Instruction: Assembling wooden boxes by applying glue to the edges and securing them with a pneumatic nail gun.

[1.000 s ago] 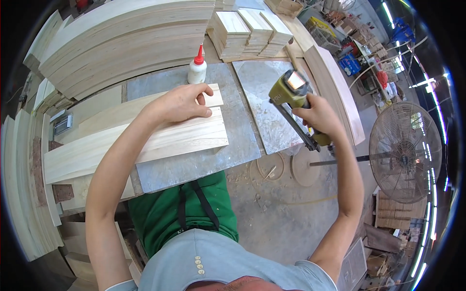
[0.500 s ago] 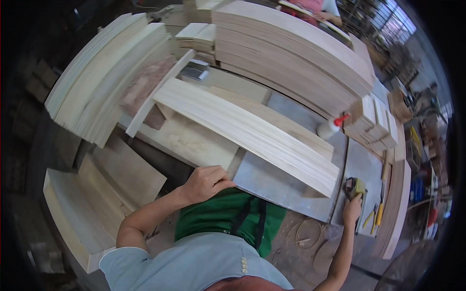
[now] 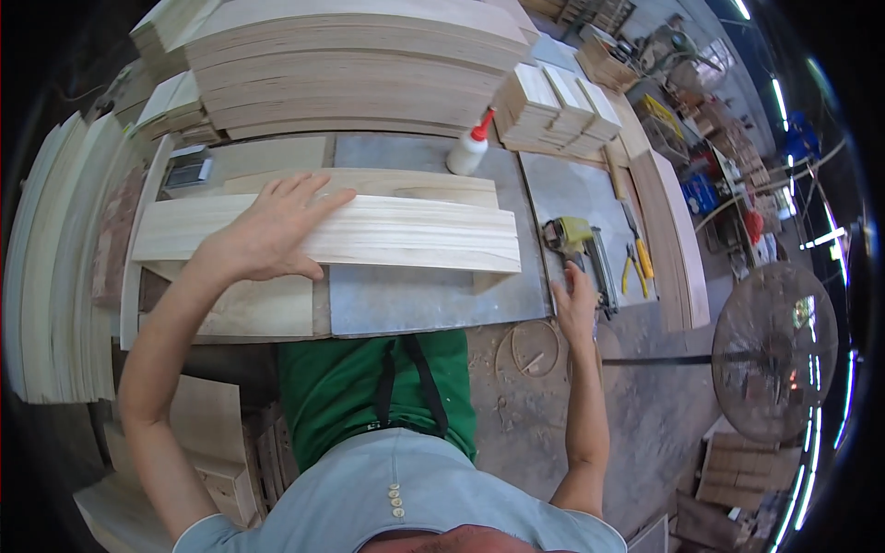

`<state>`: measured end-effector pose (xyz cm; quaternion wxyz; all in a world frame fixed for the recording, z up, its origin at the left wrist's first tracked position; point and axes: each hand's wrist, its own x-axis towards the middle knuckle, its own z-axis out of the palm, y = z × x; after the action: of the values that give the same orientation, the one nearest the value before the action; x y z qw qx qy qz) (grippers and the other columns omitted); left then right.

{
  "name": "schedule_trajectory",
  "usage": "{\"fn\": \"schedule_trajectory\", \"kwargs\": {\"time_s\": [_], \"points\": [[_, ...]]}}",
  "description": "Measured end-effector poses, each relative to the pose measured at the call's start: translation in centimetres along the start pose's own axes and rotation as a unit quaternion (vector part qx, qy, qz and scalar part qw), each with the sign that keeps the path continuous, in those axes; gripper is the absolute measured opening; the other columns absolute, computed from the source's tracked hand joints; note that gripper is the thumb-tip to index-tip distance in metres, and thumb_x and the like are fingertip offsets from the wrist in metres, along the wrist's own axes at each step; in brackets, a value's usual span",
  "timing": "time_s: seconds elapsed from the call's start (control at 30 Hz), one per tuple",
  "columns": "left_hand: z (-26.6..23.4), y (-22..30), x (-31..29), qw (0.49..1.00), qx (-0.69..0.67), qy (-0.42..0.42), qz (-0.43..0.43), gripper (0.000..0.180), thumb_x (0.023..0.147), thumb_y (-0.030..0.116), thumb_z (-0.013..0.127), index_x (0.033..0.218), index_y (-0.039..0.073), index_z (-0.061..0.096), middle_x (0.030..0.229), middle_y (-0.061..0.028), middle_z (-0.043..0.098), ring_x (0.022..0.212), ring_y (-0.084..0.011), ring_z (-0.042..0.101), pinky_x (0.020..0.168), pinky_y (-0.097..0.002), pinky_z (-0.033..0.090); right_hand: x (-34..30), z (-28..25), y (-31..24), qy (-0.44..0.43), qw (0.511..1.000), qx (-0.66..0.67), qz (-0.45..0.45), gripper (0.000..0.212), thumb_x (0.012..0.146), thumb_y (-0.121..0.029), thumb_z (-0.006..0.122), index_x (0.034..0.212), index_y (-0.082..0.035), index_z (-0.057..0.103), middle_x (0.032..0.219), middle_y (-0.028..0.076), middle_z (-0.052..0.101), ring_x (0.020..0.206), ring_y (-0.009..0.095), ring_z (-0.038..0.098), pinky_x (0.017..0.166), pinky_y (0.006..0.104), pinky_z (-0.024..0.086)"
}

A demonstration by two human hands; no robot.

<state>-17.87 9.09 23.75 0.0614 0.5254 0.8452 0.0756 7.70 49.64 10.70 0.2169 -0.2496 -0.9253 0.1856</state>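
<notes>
My left hand [image 3: 277, 226] lies open, fingers spread, on top of a long pale wooden board [image 3: 415, 230]. The board rests raised over the worktable, its left end meeting a narrow upright wooden strip [image 3: 146, 249]. Behind it a second wooden board [image 3: 442, 189] shows in part. At the table's front right my right hand [image 3: 576, 300] has its thumb and fingers apart, with the fingertips at the handle end of a yellow-green and black nail gun [image 3: 570, 235]. The nail gun lies on the grey table surface [image 3: 433, 300].
A white glue bottle [image 3: 468, 152] with a red nozzle stands behind the board. Yellow-handled pliers [image 3: 636, 267] and a yellow-handled tool [image 3: 643, 249] lie right of the nail gun. Stacked boards [image 3: 350, 74] line the back, others [image 3: 64, 267] the left. A fan [image 3: 774, 350] stands at right.
My left hand has moved from the table's front edge up onto the long board and spread open. My right hand's fingers have loosened at the nail gun. The view has turned to the right.
</notes>
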Motion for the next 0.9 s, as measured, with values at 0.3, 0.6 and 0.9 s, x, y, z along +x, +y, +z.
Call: {"fn": "schedule_trajectory", "kwargs": {"time_s": [0.3, 0.6, 0.9], "points": [[-5.6, 0.3, 2.4, 0.993, -0.062, 0.078, 0.059, 0.077, 0.069, 0.026, 0.075, 0.137, 0.008, 0.042, 0.120, -0.0188, 0.055, 0.111, -0.0350, 0.053, 0.097, -0.0402, 0.042, -7.1, 0.2, -5.5, -0.151, 0.917, 0.328, 0.169, 0.030, 0.090, -0.013, 0.062, 0.116, 0.003, 0.059, 0.094, 0.006, 0.067, 0.085, 0.012, 0.062, 0.074, 0.0277, 0.050], [-8.6, -0.5, 1.3, 0.824, -0.447, 0.347, -0.007, 0.071, 0.082, 0.038, 0.063, 0.137, 0.000, 0.040, 0.130, -0.0152, 0.053, 0.121, -0.0244, 0.052, 0.103, -0.0374, 0.042, -7.0, 2.1, -11.5, -0.336, 0.791, 0.500, 0.112, 0.056, 0.093, -0.023, 0.060, 0.139, 0.000, 0.039, 0.125, 0.017, 0.057, 0.103, 0.021, 0.061, 0.080, 0.0301, 0.050], [10.7, 6.6, 1.4, 0.546, -0.701, 0.455, -0.050, 0.071, 0.078, 0.015, 0.051, 0.142, -0.005, 0.029, 0.138, -0.0159, 0.042, 0.128, -0.0233, 0.042, 0.109, -0.0371, 0.031, -3.5, 3.5, -8.0, 0.011, 0.839, 0.494, 0.230, 0.035, 0.096, -0.020, 0.055, 0.125, -0.001, 0.052, 0.111, 0.006, 0.060, 0.090, 0.014, 0.061, 0.070, 0.0263, 0.052]]}}
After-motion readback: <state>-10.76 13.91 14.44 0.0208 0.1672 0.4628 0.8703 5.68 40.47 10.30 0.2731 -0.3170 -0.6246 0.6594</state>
